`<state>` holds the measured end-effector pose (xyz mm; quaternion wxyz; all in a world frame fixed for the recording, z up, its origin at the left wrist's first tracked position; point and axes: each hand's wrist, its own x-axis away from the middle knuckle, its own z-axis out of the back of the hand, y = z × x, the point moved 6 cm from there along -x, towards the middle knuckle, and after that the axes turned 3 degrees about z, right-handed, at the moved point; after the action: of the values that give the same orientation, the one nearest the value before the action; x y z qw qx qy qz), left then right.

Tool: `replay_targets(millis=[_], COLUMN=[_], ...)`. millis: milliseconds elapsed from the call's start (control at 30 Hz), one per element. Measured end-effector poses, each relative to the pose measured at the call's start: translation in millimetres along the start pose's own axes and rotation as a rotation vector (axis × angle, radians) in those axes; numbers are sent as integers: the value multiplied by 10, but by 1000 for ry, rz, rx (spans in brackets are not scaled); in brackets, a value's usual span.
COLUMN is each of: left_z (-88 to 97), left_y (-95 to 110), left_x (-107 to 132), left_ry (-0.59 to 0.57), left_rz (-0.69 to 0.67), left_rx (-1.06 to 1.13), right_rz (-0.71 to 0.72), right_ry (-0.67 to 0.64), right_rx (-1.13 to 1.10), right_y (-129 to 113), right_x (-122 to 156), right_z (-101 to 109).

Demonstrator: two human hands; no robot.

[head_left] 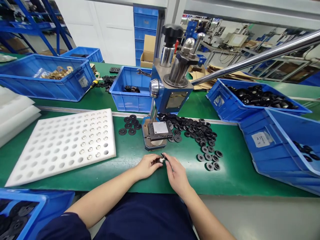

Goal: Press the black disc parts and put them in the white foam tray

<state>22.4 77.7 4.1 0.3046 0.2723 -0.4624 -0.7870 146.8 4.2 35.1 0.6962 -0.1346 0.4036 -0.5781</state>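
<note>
Well, across the green tabletop, perhaps a fast roll over the edge in front of the press, in case of a dropped piece. On the press itself, a long lever slanting up to the right; possibly pinched fingers, from an untimely pull during work beneath the head. Left of the press, a white foam tray partly filled with pale, ring-topped pieces, perhaps jolted by a bump from the left forearm. Just in front of the press, left hand and right hand, close together, nearly closed: the left apparently pinching a white piece, the right with thumb and fingers about a dark piece. Likeliest trouble: a slip, from so small a fingertip hold. Right of the press, a loose spread of dark discs, liable to scatter if brushed. As for looks, the dark piece: black, thin, seen nearly edge-on, mostly covered by fingers. Smallest, the white piece: pale, stubby, half hidden; joined to the dark one or apart, impossible to tell.
</note>
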Motion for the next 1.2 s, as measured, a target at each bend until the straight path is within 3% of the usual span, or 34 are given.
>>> replay_targets(millis=[133, 467, 600, 667, 733, 800, 867, 967, 1100, 1200], left_z=[-11, -7, 15, 28, 38, 45, 50, 51, 20, 5], left_y=[-27, -2, -18, -37, -64, -99, -139, -185, -217, -232], left_x=[6, -9, -31, -41, -51, -59, -66, -72, -80, -76], left_ry=[13, -1, 12, 7, -7, -26, -37, -38, -16, 27], left_rz=[-6, 26, 83, 122, 159, 198, 247, 316, 338, 298], left_rx=[16, -26, 48, 117, 212, 332, 459, 607, 654, 578], right_rz=[76, 31, 113, 42, -163, -425, -545, -406, -143, -49], right_ry=[-16, -190, -85, 37, 118, 124, 66, 42, 85, 73], right_rx=[21, 65, 160, 310, 510, 674, 753, 801, 729, 606], right_y=[-83, -154, -122, 110, 509, 960, 1285, 1386, 1081, 807], right_x=[86, 230, 158, 44, -66, -104, -79, 40, 279, 327], right_z=[-39, -97, 43, 258, 517, 740, 825, 716, 400, 215])
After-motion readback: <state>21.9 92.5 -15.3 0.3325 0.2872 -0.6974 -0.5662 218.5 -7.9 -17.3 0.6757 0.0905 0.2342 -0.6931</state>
